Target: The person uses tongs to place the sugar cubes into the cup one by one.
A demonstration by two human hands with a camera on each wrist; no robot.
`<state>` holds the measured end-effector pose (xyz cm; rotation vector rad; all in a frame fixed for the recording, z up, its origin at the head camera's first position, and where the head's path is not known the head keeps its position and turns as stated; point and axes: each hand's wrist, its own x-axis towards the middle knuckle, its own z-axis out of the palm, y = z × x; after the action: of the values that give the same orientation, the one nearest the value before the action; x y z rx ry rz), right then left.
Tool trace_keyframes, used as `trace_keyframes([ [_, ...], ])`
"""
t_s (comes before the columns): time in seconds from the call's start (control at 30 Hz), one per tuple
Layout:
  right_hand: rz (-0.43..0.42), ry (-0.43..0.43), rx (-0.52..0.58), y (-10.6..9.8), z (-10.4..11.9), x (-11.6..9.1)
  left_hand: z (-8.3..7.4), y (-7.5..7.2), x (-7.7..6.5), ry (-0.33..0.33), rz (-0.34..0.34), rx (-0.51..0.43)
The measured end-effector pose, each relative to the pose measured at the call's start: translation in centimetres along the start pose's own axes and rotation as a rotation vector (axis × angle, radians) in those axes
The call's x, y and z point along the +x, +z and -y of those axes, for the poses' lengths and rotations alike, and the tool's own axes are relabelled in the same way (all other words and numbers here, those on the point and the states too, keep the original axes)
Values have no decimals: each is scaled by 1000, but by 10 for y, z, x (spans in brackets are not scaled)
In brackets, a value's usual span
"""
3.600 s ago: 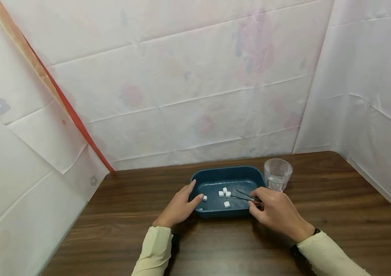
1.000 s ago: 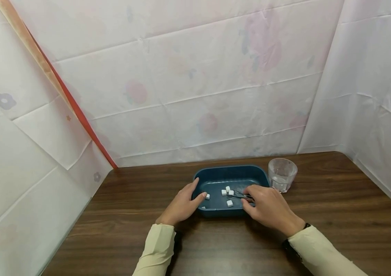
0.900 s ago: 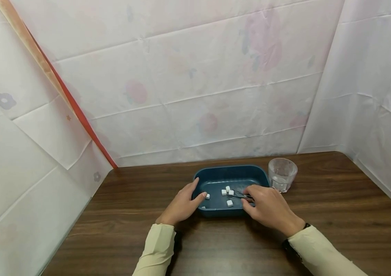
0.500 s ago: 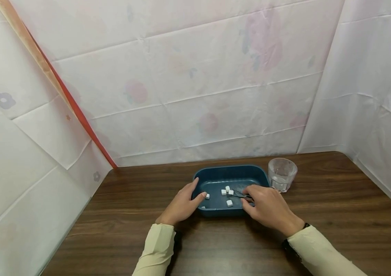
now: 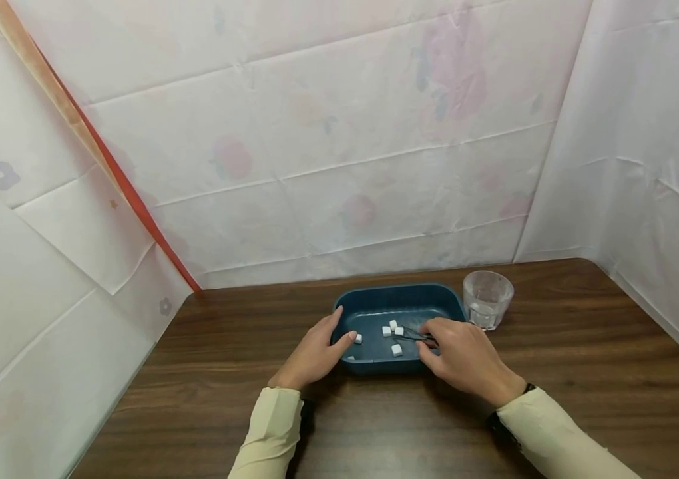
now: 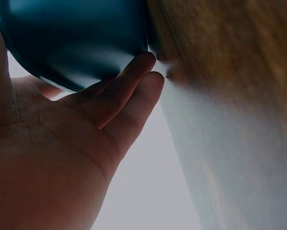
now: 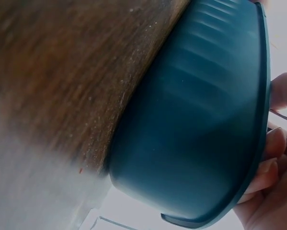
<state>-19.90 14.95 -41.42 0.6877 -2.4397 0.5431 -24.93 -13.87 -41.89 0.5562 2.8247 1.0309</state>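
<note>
A dark blue tray [image 5: 399, 293] stands on the table with several small white cubes in it. My left hand [image 5: 309, 352] grips its left end, thumb over the rim; in the left wrist view the fingers [image 6: 129, 91] lie along the outer wall. My right hand [image 5: 465, 356], over the tray's right end, pinches dark tweezers [image 5: 419, 337] between thumb and fingers. The tweezer tips are right at one cube [image 5: 399, 330] of a close group of three. Another cube [image 5: 397, 350] lies nearer the front wall. By my left thumb sits a further cube [image 5: 358, 338].
A clear glass [image 5: 487, 301] stands just beyond the tray's right back corner, close to my right hand. The brown wood-grain table [image 5: 369, 426] extends in front of the tray. Pale patterned sheeting [image 5: 315, 133] hangs behind the table and along both sides.
Compared with 3.6 seconds ago, my right hand has moved left and the tweezers' arms have come closer together at the cube group. My left hand keeps its place on the tray.
</note>
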Motion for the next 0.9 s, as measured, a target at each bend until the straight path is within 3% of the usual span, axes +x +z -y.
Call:
trace_keyframes([
  [0.9,8,11,-4,-1,3,0,0,1,1,6,-2,7],
])
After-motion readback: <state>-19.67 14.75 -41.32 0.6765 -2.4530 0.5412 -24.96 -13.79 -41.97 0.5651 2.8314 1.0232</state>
